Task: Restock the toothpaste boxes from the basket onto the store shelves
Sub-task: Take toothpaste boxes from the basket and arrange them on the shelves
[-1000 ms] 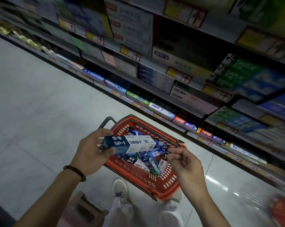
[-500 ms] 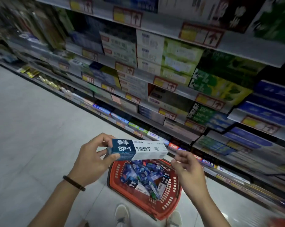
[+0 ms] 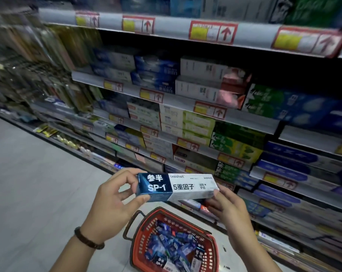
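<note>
A blue and white toothpaste box [image 3: 183, 187] marked SP-1 is held level in front of the shelves. My left hand [image 3: 113, 203] pinches its blue end between thumb and fingers. My right hand [image 3: 228, 209] holds the white end with its fingertips. Below on the floor stands the red basket [image 3: 135, 250], holding several more blue toothpaste boxes [image 3: 172, 248]. The store shelves [image 3: 174, 103] rise ahead and to the right, stocked with stacked toothpaste boxes.
Red and yellow price tags [image 3: 212, 33] run along the shelf edges. The grey tiled aisle floor [image 3: 28, 183] stretches away to the left. A dark bracelet [image 3: 87, 239] circles my left wrist. The basket's dark handle [image 3: 129, 226] hangs toward my left.
The view has tilted up from the basket to the shelves. The box has risen in my left hand, and my right hand has come up and taken its white end.
</note>
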### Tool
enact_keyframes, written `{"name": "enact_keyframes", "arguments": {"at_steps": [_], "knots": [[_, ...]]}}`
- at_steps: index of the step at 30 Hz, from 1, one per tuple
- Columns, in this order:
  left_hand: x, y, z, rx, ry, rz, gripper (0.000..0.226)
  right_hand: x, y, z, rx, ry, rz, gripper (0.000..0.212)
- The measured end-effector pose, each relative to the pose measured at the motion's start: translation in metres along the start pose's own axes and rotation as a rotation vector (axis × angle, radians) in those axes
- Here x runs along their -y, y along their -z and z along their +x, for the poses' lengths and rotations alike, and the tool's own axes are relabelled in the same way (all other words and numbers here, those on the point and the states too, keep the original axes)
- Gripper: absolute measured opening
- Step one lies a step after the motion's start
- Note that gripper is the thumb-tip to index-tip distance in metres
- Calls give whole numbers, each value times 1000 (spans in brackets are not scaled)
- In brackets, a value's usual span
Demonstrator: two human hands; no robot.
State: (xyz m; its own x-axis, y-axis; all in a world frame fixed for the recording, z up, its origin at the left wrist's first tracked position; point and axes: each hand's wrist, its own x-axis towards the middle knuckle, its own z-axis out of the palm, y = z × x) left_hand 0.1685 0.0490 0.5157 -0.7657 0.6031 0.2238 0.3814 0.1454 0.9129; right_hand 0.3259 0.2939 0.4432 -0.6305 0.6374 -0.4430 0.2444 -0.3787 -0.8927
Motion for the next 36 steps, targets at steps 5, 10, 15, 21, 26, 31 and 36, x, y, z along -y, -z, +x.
{"name": "enact_keyframes", "arguments": {"at_steps": [5, 10, 15, 21, 26, 31, 36], "knots": [[-35, 1, 4, -27, -47, -104, 24, 40, 4, -19, -10, 34, 173, 23], [-57, 2, 10, -47, -48, -126, 27, 66, 9, -32, -65, 143, 230, 22], [-73, -5, 18, -105, -118, -246, 32, 94, 15, -39, -43, 172, 349, 23], [-90, -18, 29, -282, -103, -352, 49, 128, 22, -50, -48, 239, 438, 25], [-102, -39, 38, -462, 61, -385, 47, 149, 28, -60, -114, 238, 508, 23], [-113, -57, 35, -538, 170, -436, 39, 165, 31, -68, -109, 278, 484, 24], [-127, -70, 35, -593, 168, -550, 40, 178, 32, -73, -141, 324, 479, 23]]}}
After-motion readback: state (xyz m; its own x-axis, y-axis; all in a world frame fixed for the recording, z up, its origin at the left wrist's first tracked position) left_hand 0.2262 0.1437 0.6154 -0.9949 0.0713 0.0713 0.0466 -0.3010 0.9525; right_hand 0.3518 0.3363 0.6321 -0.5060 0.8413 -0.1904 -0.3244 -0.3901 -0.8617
